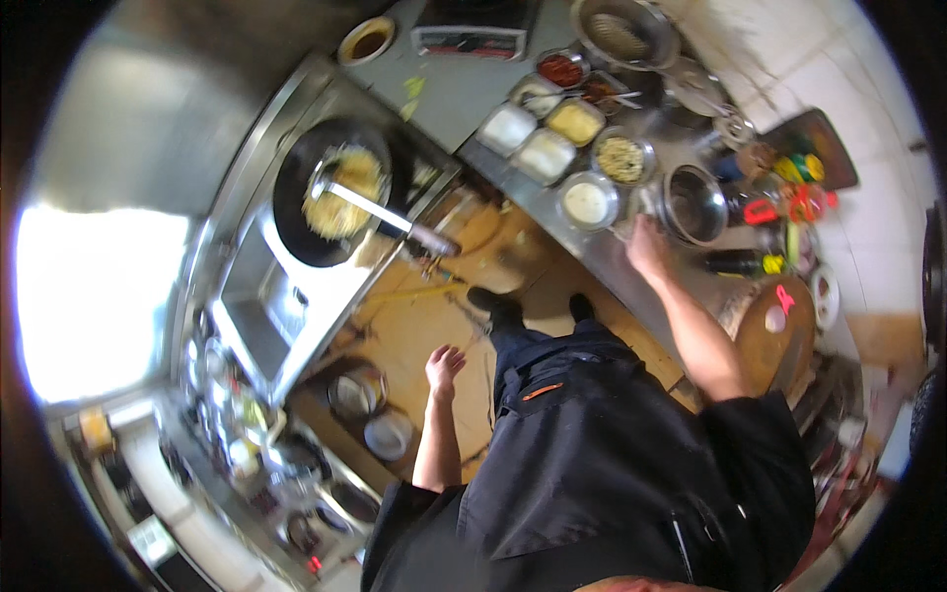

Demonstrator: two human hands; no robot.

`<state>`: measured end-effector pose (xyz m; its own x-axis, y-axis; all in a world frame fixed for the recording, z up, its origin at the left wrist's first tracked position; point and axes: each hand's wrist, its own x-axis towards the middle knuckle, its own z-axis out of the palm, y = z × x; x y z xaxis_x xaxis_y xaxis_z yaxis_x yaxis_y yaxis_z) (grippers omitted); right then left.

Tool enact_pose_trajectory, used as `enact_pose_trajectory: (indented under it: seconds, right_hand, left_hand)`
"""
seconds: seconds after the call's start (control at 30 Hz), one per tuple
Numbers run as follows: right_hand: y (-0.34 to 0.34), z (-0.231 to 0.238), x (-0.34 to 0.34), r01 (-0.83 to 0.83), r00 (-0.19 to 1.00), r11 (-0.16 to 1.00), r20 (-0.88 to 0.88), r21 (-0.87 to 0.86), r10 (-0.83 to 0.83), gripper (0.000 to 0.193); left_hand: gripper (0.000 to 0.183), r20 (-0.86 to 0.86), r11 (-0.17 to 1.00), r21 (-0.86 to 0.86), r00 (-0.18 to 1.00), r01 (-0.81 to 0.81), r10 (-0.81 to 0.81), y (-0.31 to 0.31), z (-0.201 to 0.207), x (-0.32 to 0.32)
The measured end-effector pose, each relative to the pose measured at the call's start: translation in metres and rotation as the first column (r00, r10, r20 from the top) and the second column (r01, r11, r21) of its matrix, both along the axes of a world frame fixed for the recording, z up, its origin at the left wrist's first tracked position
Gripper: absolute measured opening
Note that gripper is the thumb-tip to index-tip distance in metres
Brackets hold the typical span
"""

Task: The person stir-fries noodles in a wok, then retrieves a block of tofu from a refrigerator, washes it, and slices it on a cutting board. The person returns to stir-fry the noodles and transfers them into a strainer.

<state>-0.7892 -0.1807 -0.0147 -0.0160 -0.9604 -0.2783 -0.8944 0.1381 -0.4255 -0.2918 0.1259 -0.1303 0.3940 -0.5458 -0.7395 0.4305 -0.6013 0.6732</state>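
Holding yellow noodles and ladle (375, 209): black wok (330, 192); right hand (646, 247) near steel bowl (693, 204)

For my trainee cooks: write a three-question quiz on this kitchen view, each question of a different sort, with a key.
1. True or false: the left hand grips the ladle in the wok.
2. Where is the right hand? A) on the wok's rim B) at the steel counter beside a steel pot C) on the round wooden board
3. Fill in: the wok holds pale yellow ____.

Key: 1. False; it hangs free over the floor, and the ladle rests in the wok unheld. 2. B. 3. Food; what kind is too blurred to tell.
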Motion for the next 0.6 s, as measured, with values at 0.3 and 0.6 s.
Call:
enact_pose_trajectory:
  seconds: [0.3, 0.6]
  right_hand:
    - [0.020, -0.006, -0.049, -0.134, 0.984, 0.990, -0.114, 0.050, 0.138, 0.028]
    - [0.055, -0.012, -0.017, -0.157, 0.967, 0.988, -0.204, 0.003, 0.154, 0.058]
  left_hand:
    - [0.032, 0.196, 0.924, 0.379, 0.980, -0.044, -0.034, 0.195, 0.028, -0.136]
    - [0.031, 0.048, 0.688, 0.385, 0.758, -0.615, 0.651, 0.373, -0.009, -0.214]
